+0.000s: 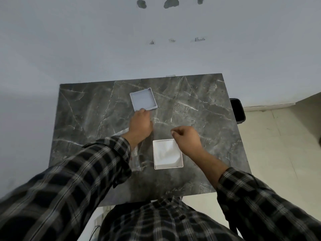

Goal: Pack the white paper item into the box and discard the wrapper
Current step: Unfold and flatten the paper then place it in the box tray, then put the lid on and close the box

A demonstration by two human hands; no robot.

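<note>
On the marble worktop (199,105) the white paper item (166,153) lies inside the box (168,167), right hand (186,138) loosely curled beside it, left hand (141,125) fingers touching the lid (143,99).

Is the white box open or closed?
Open. The box has no lid on it, and white paper shows inside. Its lid lies apart, touched by the left hand.

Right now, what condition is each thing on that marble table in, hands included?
Box: open, white paper item inside.
White paper item: lying in the box, slightly crumpled.
Lid: off the box, upside down on the table, far side.
Clear wrapper: empty, lying left of the box, partly under the left arm.
Left hand: fingertips at the lid's near edge.
Right hand: loosely closed, empty, by the box's far right corner.
</note>
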